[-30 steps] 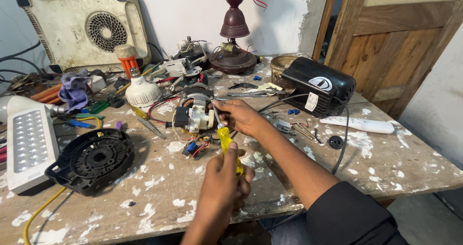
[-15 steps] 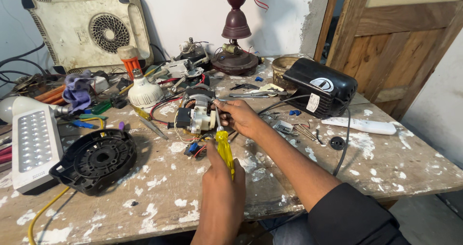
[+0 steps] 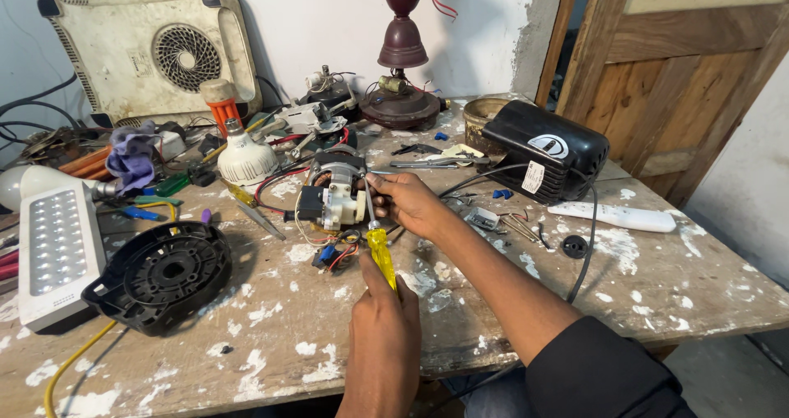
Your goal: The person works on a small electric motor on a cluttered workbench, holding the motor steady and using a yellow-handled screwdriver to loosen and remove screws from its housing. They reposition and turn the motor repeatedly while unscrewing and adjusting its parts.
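Note:
A small electric motor (image 3: 333,192) with a white plastic body, copper winding and loose red and blue wires sits mid-table. My right hand (image 3: 408,202) reaches in from the lower right in a black sleeve, its fingers gripping the motor's right side. My left hand (image 3: 383,323) comes up from the bottom edge and holds a yellow-handled screwdriver (image 3: 380,254). The shaft points up to the motor, just beside my right fingers.
On the paint-spattered wooden table (image 3: 657,286) lie a black round fan housing (image 3: 160,274), a white LED lamp panel (image 3: 53,249), a white bulb (image 3: 245,159), a black box-shaped appliance (image 3: 546,148), a white remote (image 3: 620,217) and a dark red lamp base (image 3: 403,97). A white cooktop base (image 3: 152,48) leans on the wall.
My left hand has shifted slightly with the screwdriver, bringing its tip closer to the motor. My right hand stays on the motor.

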`<move>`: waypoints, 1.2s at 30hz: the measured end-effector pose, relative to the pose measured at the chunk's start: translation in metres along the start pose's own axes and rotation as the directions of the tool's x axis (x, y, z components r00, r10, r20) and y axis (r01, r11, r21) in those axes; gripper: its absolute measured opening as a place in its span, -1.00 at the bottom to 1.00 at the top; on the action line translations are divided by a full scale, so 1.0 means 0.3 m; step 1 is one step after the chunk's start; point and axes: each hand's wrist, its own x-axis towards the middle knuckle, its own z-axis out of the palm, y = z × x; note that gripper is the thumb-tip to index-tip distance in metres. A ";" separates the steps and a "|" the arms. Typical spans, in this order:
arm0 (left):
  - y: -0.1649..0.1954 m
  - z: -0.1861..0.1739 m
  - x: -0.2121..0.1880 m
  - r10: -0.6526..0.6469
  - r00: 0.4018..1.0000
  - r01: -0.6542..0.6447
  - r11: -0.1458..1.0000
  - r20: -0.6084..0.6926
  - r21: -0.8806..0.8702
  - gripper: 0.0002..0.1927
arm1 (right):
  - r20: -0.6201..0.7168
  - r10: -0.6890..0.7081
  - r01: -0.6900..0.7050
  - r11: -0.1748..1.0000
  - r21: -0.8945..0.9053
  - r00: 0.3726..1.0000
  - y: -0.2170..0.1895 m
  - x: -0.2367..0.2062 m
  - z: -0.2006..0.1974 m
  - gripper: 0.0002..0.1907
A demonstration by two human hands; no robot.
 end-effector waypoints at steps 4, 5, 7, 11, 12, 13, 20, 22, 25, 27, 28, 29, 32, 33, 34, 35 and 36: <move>-0.013 0.010 0.001 0.015 1.000 -0.015 1.000 -0.019 0.004 -0.22 | -0.021 0.001 -0.001 1.000 -0.005 1.000 0.003 0.002 0.003 -0.70; -0.017 0.015 0.002 0.026 0.999 -0.026 1.000 -0.033 -0.003 -0.22 | -0.019 -0.003 0.003 1.000 -0.008 1.000 0.003 0.002 0.003 -0.69; -0.030 0.022 0.002 0.040 0.998 -0.041 0.999 -0.048 -0.011 -0.22 | -0.021 -0.001 0.001 1.000 -0.012 1.000 0.003 0.003 0.004 -0.69; -0.055 0.039 0.001 0.080 0.994 -0.082 0.996 -0.069 -0.025 -0.19 | -0.033 0.008 -0.009 1.000 -0.017 0.999 0.002 0.002 0.008 -0.71; -0.057 0.043 0.001 0.096 0.992 -0.099 0.995 -0.079 -0.032 -0.18 | -0.034 0.006 -0.006 1.000 -0.019 0.999 0.001 0.001 0.008 -0.71; -0.057 0.048 0.001 0.107 0.991 -0.109 0.994 -0.078 -0.014 -0.19 | -0.025 0.007 -0.008 1.000 -0.022 1.000 -0.001 -0.001 0.008 -0.71; -0.013 0.058 0.006 0.063 0.998 -0.062 0.998 -0.027 0.029 -0.17 | 0.037 -0.014 0.016 0.998 -0.053 0.999 -0.009 -0.009 0.018 -0.68; -0.001 0.050 0.002 0.027 1.000 -0.028 0.999 0.013 0.047 -0.19 | 0.017 0.000 0.000 0.999 -0.050 1.000 -0.013 -0.013 0.020 -0.68; 0.008 0.031 -0.009 0.021 0.999 -0.025 0.997 0.042 0.078 -0.21 | -0.017 0.022 -0.023 0.999 -0.047 1.000 -0.023 -0.019 0.024 -0.68; 0.013 0.018 -0.017 -0.014 0.997 0.007 0.996 0.081 0.086 -0.18 | -0.002 0.012 -0.012 0.999 -0.047 1.000 -0.025 -0.023 0.027 -0.66; 0.017 0.014 -0.018 -0.009 0.997 0.002 0.996 0.078 0.085 -0.17 | -0.003 0.016 -0.017 0.999 -0.048 1.000 -0.024 -0.026 0.029 -0.67; 0.021 0.009 -0.017 -0.002 0.997 -0.004 0.997 0.072 0.083 -0.17 | -0.003 0.018 -0.019 0.999 -0.051 1.000 -0.025 -0.025 0.030 -0.67; 0.037 0.001 -0.003 -0.046 0.995 0.039 0.996 0.085 0.081 -0.18 | 0.001 0.017 -0.017 0.998 -0.053 1.000 -0.024 -0.022 0.030 -0.67; 0.041 0.000 -0.002 -0.072 0.993 0.065 0.995 0.096 0.081 -0.18 | 0.001 0.016 -0.016 0.998 -0.052 1.000 -0.023 -0.021 0.029 -0.67; 0.045 -0.001 0.000 -0.070 0.993 0.061 0.993 0.098 0.097 -0.21 | 0.002 0.014 -0.014 0.999 -0.049 1.000 -0.023 -0.020 0.026 -0.67; 0.047 -0.002 0.002 -0.070 0.992 0.058 0.992 0.101 0.115 -0.23 | 0.002 0.013 -0.013 0.999 -0.045 1.000 -0.021 -0.018 0.024 -0.67; 0.048 -0.002 0.002 -0.070 0.992 0.056 0.990 0.103 0.132 -0.25 | 0.003 0.013 -0.013 0.999 -0.040 1.000 -0.019 -0.016 0.022 -0.67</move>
